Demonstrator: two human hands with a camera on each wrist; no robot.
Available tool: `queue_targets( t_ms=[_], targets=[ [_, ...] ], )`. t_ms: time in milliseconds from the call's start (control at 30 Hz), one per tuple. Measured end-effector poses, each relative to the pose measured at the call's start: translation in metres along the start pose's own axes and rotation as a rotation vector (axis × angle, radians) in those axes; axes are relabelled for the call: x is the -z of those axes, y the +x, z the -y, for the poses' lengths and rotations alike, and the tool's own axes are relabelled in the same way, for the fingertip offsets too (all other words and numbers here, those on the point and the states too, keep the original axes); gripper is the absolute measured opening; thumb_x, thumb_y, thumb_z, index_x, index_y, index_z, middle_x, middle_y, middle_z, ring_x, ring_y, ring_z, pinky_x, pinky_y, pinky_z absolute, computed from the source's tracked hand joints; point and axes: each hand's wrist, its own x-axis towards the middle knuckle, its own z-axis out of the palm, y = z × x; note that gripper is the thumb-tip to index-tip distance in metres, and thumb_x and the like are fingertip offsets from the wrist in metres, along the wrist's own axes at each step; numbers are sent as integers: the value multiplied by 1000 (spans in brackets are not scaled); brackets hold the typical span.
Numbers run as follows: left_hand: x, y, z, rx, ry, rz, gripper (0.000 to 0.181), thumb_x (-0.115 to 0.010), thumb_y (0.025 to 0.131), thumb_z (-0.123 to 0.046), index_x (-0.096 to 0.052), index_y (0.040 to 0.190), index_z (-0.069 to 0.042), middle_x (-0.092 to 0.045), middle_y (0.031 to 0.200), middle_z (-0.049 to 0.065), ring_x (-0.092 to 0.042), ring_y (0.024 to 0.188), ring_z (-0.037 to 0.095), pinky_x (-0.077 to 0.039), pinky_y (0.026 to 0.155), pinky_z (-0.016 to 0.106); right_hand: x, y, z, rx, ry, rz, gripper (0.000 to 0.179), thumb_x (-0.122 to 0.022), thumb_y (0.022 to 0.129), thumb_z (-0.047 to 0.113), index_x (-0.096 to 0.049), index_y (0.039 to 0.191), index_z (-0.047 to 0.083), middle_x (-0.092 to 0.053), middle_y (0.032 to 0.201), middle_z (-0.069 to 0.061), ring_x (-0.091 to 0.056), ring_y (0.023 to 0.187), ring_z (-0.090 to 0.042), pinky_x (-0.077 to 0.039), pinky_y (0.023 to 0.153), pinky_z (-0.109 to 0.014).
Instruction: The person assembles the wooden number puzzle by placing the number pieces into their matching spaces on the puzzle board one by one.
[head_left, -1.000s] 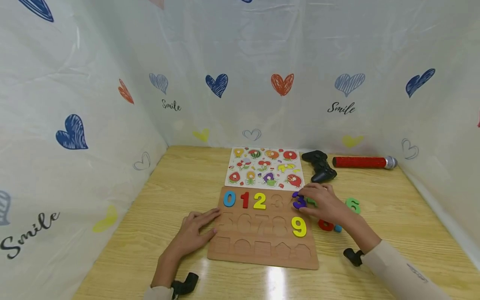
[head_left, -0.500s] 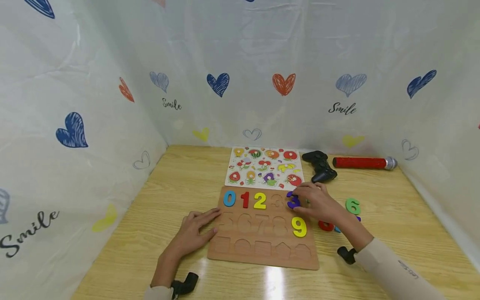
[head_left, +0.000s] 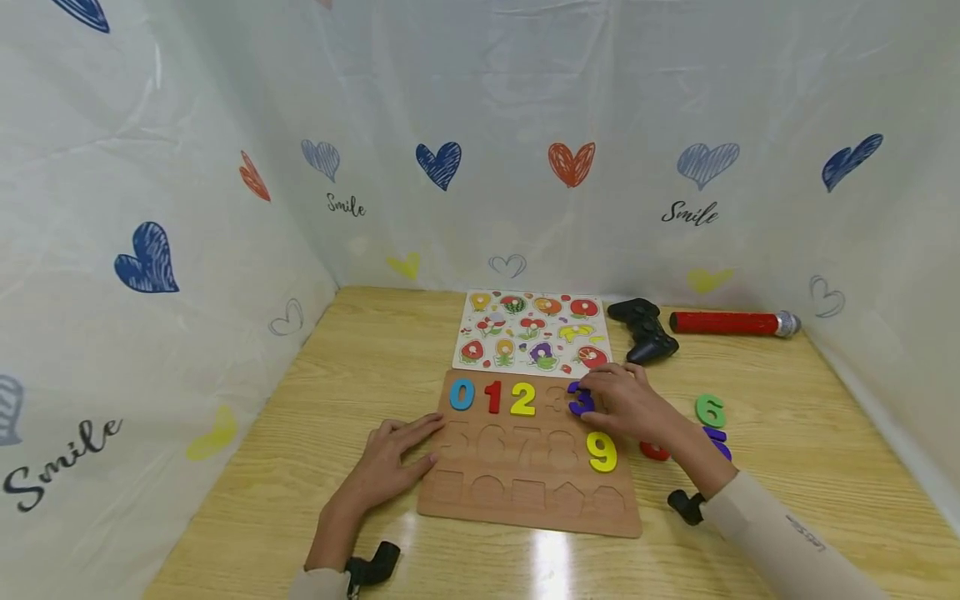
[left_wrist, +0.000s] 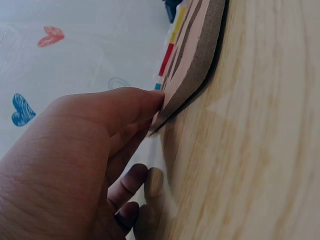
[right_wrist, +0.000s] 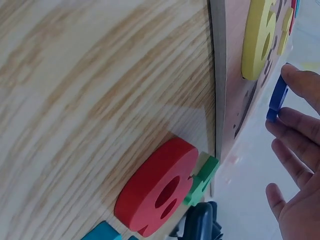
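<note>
A brown wooden number board [head_left: 517, 518] lies on the table, with a blue 0 [head_left: 462, 394], red 1 [head_left: 492, 397], yellow 2 [head_left: 522, 399] and yellow 9 [head_left: 602, 452] on it. My right hand [head_left: 630, 406] pinches a purple number 3 [head_left: 580, 403] between thumb and fingers, just right of the 3-shaped recess [head_left: 556, 399]. In the right wrist view the 3 [right_wrist: 278, 96] is held edge-on, raised off the board. My left hand [head_left: 388, 463] touches the board's left edge with thumb and fingertips; its fingers are loosely extended.
Right of the board lie a green 6 [head_left: 709, 411], a purple 5 [head_left: 717, 442] and a red 8 [right_wrist: 157, 187], beside a green piece [right_wrist: 202, 181] and a blue piece [right_wrist: 102, 232]. Behind are a fruit puzzle [head_left: 532, 332], a black game controller [head_left: 643, 331] and a red microphone [head_left: 723, 323].
The right hand has carried the purple 3 leftward over the board toward the 3-shaped recess, uncovering the purple 5 on the table. The left hand has stayed at the board's edge.
</note>
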Motion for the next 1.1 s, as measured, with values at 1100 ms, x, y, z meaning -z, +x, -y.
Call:
queue_targets(
  t_ms=[1100],
  targets=[
    [1,0,-1,3,4,7,51,-68,95,-37,-58,144,-24,-49,150,-9,-43,100,11,-30,82,39,-12,21,15,28,-52,44,45,-80,86,36,-71,122,10,-69,119,-3,-48,124,-32,-24,100,-61]
  ],
)
